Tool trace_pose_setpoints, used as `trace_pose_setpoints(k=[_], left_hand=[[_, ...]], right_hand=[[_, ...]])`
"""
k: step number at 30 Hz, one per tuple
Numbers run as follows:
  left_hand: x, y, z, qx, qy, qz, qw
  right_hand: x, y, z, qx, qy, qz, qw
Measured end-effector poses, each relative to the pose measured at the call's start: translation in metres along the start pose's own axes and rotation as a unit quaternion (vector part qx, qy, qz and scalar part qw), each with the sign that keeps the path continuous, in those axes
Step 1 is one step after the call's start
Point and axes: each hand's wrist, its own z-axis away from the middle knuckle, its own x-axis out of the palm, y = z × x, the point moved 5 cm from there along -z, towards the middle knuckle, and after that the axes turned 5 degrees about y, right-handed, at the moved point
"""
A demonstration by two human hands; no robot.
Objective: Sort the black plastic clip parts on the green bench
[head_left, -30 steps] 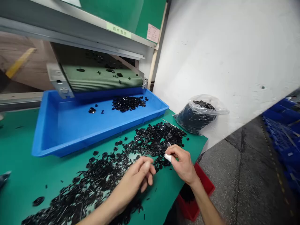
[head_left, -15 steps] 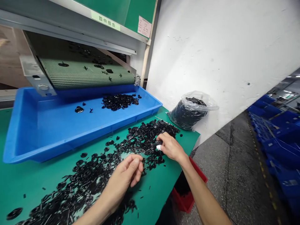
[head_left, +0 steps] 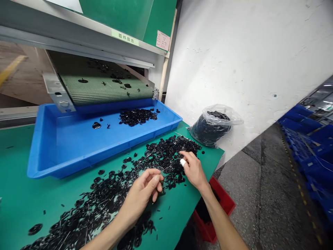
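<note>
A long heap of small black plastic parts [head_left: 99, 198], discs and short pins, lies spread over the green tabletop [head_left: 179, 208]. Over its right end is my right hand [head_left: 194, 170], index finger stretched out and thumb apart, with nothing visible between them. A white cover wraps one digit of that hand. My left hand [head_left: 147, 189] hovers above the middle of the heap, thumb pressed against curled fingers. Whatever it pinches is hidden or too small to name.
A blue tray [head_left: 104, 149] holding black parts stands behind the heap, under the end of a green conveyor belt [head_left: 109, 92]. A clear bag [head_left: 210, 128] of black parts leans by the white wall. Below the table's right edge sits a red bin [head_left: 226, 201].
A round black part seen in my right fingers earlier no longer shows there; those fingers have spread. My left hand stays closed over the heap. The whole view has shifted slightly.
</note>
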Motion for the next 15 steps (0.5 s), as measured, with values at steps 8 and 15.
trace_pose_setpoints(k=[8,15], left_hand=[[0.0,-0.001,-0.002,-0.003,0.016,-0.005,1.0],[-0.002,0.001,-0.002,0.013,0.02,0.001,1.0]], right_hand=[[0.003,-0.011,-0.008,-0.02,-0.073,0.085,0.994],[-0.009,-0.005,-0.018,0.008,-0.025,0.032,0.999]])
